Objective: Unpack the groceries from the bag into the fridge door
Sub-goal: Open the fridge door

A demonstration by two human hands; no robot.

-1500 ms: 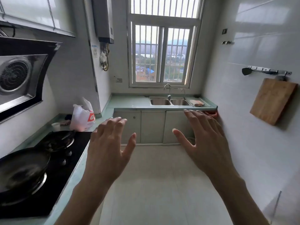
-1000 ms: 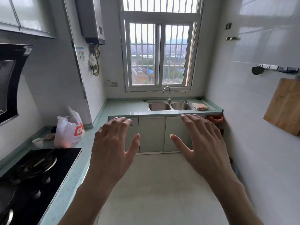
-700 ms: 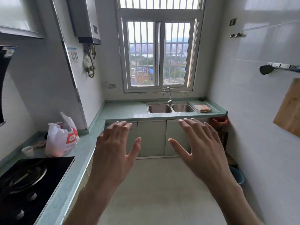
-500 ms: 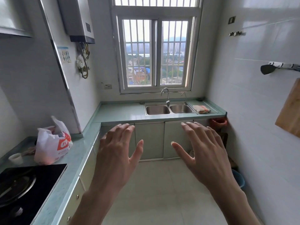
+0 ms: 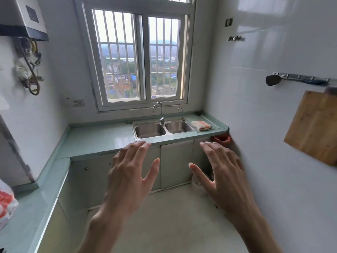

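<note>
A white plastic grocery bag (image 5: 6, 203) with red print sits on the green counter at the far left edge, only partly in frame. My left hand (image 5: 130, 177) is held out in front of me, palm down, fingers spread, holding nothing. My right hand (image 5: 223, 177) hangs level with it to the right, also spread and holding nothing. Both hands are in mid-air over the floor, well to the right of the bag. No fridge is in view.
An L-shaped green counter (image 5: 102, 139) runs along the left wall and under the window, with a double steel sink (image 5: 163, 128) and a folded cloth (image 5: 202, 125). A wooden cutting board (image 5: 315, 126) hangs on the right wall. A red bin (image 5: 221, 138) stands at the counter's end.
The view has moved forward and swung right: the stove and hood have left the frame and the bag has slid to the left edge. Both hands stay spread and hold nothing.
</note>
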